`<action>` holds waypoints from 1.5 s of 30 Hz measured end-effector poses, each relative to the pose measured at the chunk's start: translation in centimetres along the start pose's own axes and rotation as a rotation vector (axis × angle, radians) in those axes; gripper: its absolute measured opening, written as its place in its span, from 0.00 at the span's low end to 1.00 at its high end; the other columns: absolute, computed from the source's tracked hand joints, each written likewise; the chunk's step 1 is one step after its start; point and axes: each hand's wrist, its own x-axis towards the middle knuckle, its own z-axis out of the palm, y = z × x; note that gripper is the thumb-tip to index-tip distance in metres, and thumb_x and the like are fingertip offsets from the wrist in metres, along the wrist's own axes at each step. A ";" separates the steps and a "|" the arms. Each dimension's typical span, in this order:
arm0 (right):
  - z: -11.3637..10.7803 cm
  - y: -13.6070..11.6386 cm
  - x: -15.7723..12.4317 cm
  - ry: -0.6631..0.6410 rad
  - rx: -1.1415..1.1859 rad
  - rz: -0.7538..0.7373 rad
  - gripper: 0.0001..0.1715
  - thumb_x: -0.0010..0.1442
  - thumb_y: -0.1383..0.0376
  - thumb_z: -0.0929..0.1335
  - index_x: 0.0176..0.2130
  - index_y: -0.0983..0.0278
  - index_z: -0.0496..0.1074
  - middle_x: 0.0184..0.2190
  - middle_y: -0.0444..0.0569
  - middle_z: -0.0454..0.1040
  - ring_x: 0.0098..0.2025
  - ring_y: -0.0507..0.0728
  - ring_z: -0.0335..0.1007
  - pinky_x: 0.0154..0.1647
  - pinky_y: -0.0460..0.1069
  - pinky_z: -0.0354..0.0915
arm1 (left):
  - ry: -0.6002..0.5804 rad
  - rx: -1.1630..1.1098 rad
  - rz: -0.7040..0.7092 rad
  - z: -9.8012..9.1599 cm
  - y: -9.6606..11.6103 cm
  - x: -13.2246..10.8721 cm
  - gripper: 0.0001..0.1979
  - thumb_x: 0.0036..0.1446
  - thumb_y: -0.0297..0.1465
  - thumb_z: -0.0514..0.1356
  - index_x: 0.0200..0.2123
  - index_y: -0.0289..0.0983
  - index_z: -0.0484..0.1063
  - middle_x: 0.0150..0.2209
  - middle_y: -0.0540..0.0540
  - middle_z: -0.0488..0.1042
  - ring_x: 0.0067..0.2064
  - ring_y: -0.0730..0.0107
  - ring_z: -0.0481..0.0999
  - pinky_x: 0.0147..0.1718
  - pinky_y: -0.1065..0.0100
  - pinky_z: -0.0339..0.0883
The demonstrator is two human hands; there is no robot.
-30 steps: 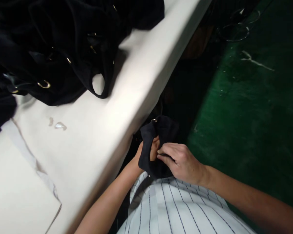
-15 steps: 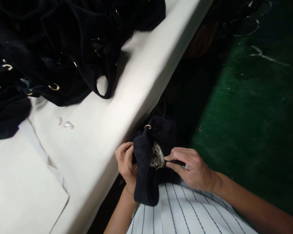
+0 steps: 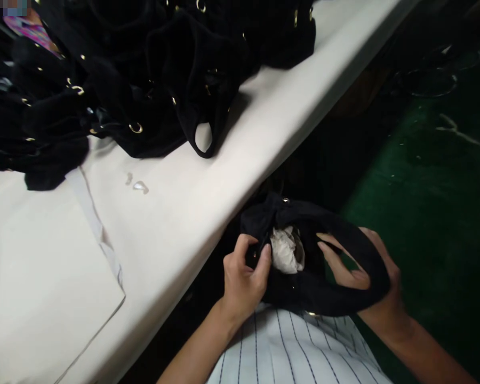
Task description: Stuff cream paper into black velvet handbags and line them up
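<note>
I hold a small black velvet bag just below the edge of the white table, in front of my striped shirt. My left hand pinches the bag's left rim, fingers closed on the cloth. My right hand has its fingers stretched inside the bag's mouth, spreading it wide, with the black rim running over the back of the hand. Crumpled white paper stuffing shows inside the bag, between my two hands. A gold eyelet glints at the bag's top edge.
A heap of black velvet bags with gold eyelets covers the table's far part. A white sheet lies at the near left of the table. A bit of colourful cloth shows at top left. Green floor lies to the right.
The bag's mouth has been pulled wide open. My right hand went from pinching the rim to reaching inside it. My left hand shifted along the left rim, and more white stuffing shows.
</note>
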 end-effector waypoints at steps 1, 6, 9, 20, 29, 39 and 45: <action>-0.1 -0.2 0.0 -0.007 -0.033 -0.020 0.12 0.62 0.69 0.70 0.46 0.61 0.77 0.42 0.53 0.76 0.47 0.65 0.72 0.51 0.61 0.67 | 0.031 0.016 0.078 0.3 0.4 -0.3 0.06 0.60 0.31 0.62 0.37 0.38 0.66 0.22 0.58 0.60 0.20 0.80 0.57 0.20 0.75 0.52; 0.0 -2.7 -0.8 -0.399 0.442 0.176 0.08 0.63 0.63 0.71 0.44 0.55 0.78 0.38 0.44 0.78 0.37 0.54 0.76 0.41 0.49 0.75 | 0.043 0.072 0.417 1.1 0.6 -1.6 0.06 0.59 0.23 0.60 0.39 0.36 0.67 0.25 0.54 0.66 0.24 0.77 0.65 0.26 0.73 0.58; 1.0 -4.0 -1.4 -0.415 0.607 0.406 0.16 0.60 0.63 0.72 0.48 0.60 0.77 0.37 0.47 0.77 0.33 0.53 0.77 0.34 0.45 0.76 | 0.001 0.066 0.496 1.0 0.2 -1.8 0.06 0.59 0.21 0.60 0.37 0.35 0.67 0.23 0.54 0.64 0.23 0.77 0.63 0.25 0.71 0.55; 2.8 -4.8 1.8 -0.552 0.192 0.357 0.13 0.62 0.61 0.67 0.46 0.62 0.72 0.24 0.42 0.72 0.27 0.54 0.70 0.28 0.47 0.65 | -0.063 -0.374 -0.095 0.8 0.5 -2.1 0.11 0.69 0.33 0.52 0.32 0.37 0.66 0.23 0.55 0.61 0.24 0.80 0.60 0.24 0.76 0.55; 5.2 -3.6 1.2 -0.240 0.017 0.127 0.07 0.61 0.69 0.61 0.33 0.61 0.66 0.24 0.46 0.75 0.25 0.56 0.73 0.26 0.49 0.61 | -0.078 -0.222 0.237 0.4 0.6 -2.2 0.05 0.66 0.25 0.54 0.37 0.37 0.68 0.25 0.54 0.64 0.25 0.80 0.64 0.26 0.75 0.57; 5.7 -1.8 1.8 0.072 0.187 0.439 0.12 0.64 0.56 0.67 0.40 0.62 0.68 0.37 0.56 0.80 0.41 0.64 0.79 0.41 0.55 0.74 | -0.162 -0.141 0.437 1.1 0.1 -2.2 0.04 0.65 0.24 0.53 0.41 0.36 0.66 0.25 0.54 0.62 0.24 0.78 0.61 0.25 0.72 0.55; 2.5 -3.4 0.2 -0.354 0.699 0.495 0.17 0.52 0.62 0.73 0.39 0.61 0.64 0.45 0.53 0.76 0.49 0.60 0.76 0.49 0.52 0.74 | -0.184 -0.272 0.237 0.9 -0.4 -1.9 0.05 0.67 0.25 0.52 0.38 0.37 0.66 0.24 0.55 0.61 0.23 0.79 0.63 0.24 0.74 0.56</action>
